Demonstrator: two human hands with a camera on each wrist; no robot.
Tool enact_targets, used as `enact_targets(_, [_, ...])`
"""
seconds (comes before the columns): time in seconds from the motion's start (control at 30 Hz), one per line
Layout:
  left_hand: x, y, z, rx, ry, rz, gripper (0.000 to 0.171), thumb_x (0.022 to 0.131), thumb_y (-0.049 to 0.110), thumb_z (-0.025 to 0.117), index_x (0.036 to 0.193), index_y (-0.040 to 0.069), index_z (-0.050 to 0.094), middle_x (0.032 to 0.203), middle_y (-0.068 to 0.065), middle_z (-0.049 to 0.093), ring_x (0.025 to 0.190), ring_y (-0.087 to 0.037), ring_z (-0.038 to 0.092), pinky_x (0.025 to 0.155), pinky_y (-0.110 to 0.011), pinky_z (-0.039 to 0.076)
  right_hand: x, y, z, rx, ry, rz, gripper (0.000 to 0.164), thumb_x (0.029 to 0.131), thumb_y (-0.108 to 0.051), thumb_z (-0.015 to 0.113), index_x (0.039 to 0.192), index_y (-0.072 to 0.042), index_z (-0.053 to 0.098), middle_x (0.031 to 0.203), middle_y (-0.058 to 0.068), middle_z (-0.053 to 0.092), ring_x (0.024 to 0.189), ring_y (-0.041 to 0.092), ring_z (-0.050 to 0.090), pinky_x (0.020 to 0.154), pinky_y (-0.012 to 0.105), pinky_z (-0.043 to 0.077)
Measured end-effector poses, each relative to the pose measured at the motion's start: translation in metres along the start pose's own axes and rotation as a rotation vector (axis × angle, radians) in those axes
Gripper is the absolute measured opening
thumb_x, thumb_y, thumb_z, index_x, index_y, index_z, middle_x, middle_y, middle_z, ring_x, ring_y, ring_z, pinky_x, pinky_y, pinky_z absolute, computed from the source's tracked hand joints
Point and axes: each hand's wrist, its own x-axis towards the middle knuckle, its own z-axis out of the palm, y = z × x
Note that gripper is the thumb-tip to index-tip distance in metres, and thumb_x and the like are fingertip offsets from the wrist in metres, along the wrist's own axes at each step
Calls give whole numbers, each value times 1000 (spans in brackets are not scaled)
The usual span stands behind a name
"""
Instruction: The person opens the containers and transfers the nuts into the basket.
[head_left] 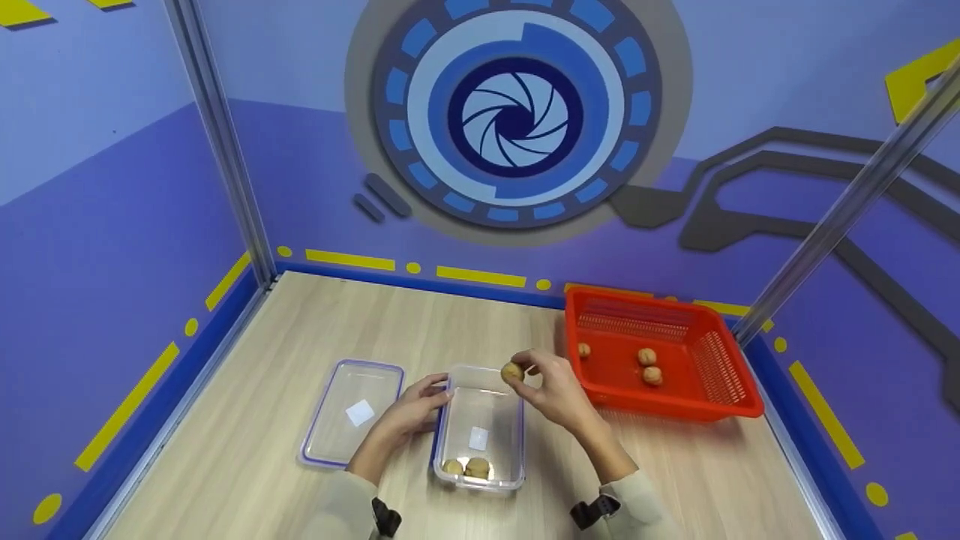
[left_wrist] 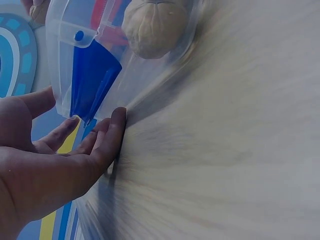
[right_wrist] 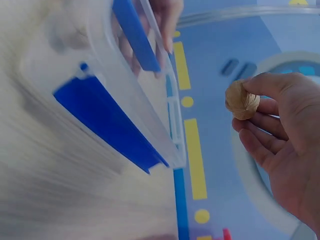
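At the left of the pale wood-grain worktop lies a clear rectangular lid edged in blue-violet, with a white square label on it. Just right of the lid, the left hand rests against the left long side of a clear plastic storage box; its fingers are spread and slightly bent, the tips touching the wall near the blue latch. The box stands uncovered, and two walnuts lie side by side on its floor at the end nearest the person, well apart from both hands. At the box's far right corner, the right hand pinches a single walnut between thumb and fingertips. That nut sits at the hand's left edge, clear of the palm, and the right wrist view shows it raised above the rim, apart from the plastic. Farther right, beyond the right hand, stands a red perforated plastic basket. Three more walnuts lie inside: one by the left wall, partly hidden, and two close together near the middle.
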Motion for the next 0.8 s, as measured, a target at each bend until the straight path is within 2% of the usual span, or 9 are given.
enact_targets(0.13, [0, 0, 0, -7, 0, 2, 59, 108, 16, 60, 160, -2, 36, 152, -30, 47, 127, -45, 61, 96, -51, 59, 1, 11, -12, 6, 66, 36, 26, 88, -11, 88, 110, -6, 74, 100, 0, 75, 92, 17, 71, 83, 44, 63])
enact_targets(0.37, [0, 1, 0, 0, -7, -12, 58, 109, 16, 58, 160, 0, 37, 152, -30, 47, 125, -44, 62, 95, -50, 60, -3, 28, -33, 40, 144, 188, 28, 90, -12, 87, 115, -7, 74, 105, -1, 75, 93, 18, 70, 84, 47, 62])
enact_targets(0.53, [0, 1, 0, 6, -3, -17, 58, 109, 18, 60, 160, 1, 38, 151, -27, 48, 125, -44, 62, 94, -50, 60, -5, 41, -44, 57, 227, 208, 29, 89, -7, 87, 115, -2, 75, 104, 4, 76, 92, 22, 72, 83, 45, 63])
enact_targets(0.8, [0, 1, 0, 32, 4, -10, 60, 109, 19, 60, 160, 0, 37, 153, -28, 47, 127, -45, 61, 94, -50, 60, -12, 67, -55, 47, 326, 278, 31, 88, -8, 88, 116, -1, 75, 104, 8, 76, 93, 27, 72, 85, 54, 60])
